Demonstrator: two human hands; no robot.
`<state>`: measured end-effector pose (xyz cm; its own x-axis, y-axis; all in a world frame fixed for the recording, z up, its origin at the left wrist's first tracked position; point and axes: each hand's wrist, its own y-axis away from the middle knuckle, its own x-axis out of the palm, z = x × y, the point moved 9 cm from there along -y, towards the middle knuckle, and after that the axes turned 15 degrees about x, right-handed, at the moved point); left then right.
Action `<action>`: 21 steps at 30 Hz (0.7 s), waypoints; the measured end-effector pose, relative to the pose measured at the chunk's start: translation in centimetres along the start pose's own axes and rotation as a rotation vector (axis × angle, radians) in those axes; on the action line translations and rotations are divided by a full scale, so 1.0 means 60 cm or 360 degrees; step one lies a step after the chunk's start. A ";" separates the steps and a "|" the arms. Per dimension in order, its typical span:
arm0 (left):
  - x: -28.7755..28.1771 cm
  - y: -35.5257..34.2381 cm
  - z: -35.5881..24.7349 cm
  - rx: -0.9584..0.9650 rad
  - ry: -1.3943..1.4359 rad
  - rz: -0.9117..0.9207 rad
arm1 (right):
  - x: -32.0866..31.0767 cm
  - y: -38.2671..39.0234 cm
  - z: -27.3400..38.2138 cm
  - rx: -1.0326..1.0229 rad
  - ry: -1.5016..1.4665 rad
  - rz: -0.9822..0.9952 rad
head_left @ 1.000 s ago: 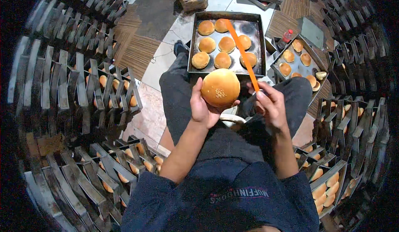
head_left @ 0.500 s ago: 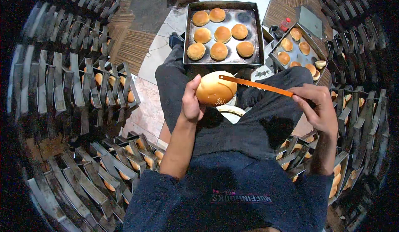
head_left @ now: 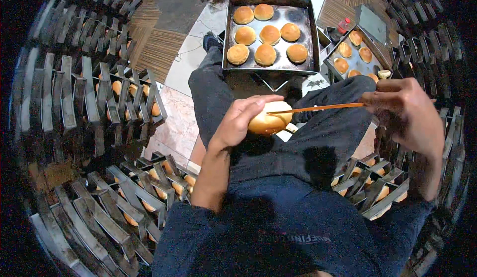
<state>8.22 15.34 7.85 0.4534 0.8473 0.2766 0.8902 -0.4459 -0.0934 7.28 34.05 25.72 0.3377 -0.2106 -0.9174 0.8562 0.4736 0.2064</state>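
Above my lap, my left hand [head_left: 241,122] wraps round a glossy golden bun [head_left: 274,122], thumb on the near side and fingers over its top. My right hand [head_left: 403,109] pinches the far end of a long, thin orange hacksaw blade [head_left: 323,108]. The blade's tip meets the bun's side facing up at me; whether it has gone into the crumb I cannot tell. Beyond my knees a square dark metal tray [head_left: 271,70] holds several round browned buns [head_left: 270,35] in loose rows.
To the right of that tray, a smaller tray [head_left: 376,48] carries more buns, with a red-capped bottle [head_left: 344,26] beside it. Stacked metal trays of buns surround me at the left [head_left: 64,93], lower left [head_left: 107,215], right [head_left: 430,73] and lower right [head_left: 377,197].
The bun has turned in my left hand and sits slightly lower and to the right. My right hand has moved right and up, and the blade now shows nearly edge-on.
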 end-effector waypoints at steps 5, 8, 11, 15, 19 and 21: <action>0.012 0.006 0.020 -0.0097 0.0089 0.0102 | -0.009 -0.023 0.022 -0.0072 0.0122 0.0085; 0.014 0.010 0.023 -0.0134 0.0175 0.0072 | -0.009 -0.031 0.029 -0.0142 0.0074 0.0103; 0.007 0.009 0.023 -0.0158 0.0161 0.0028 | -0.008 -0.036 0.029 -0.0124 0.0080 0.0106; -0.003 0.012 0.025 -0.0155 0.0198 0.0004 | 0.007 -0.043 0.028 -0.0084 0.0111 0.0111; -0.013 0.014 0.027 -0.0152 0.0213 -0.0035 | 0.023 -0.048 0.030 0.0018 0.0172 0.0140; -0.019 0.017 0.032 -0.0180 0.0232 -0.0061 | 0.029 -0.040 0.036 -0.0185 0.0133 -0.0036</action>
<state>8.68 14.45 5.61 0.4010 0.8171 0.4141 0.8922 -0.4508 0.0256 6.65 30.67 24.35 0.2811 -0.1528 -0.9474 0.8107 0.5662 0.1492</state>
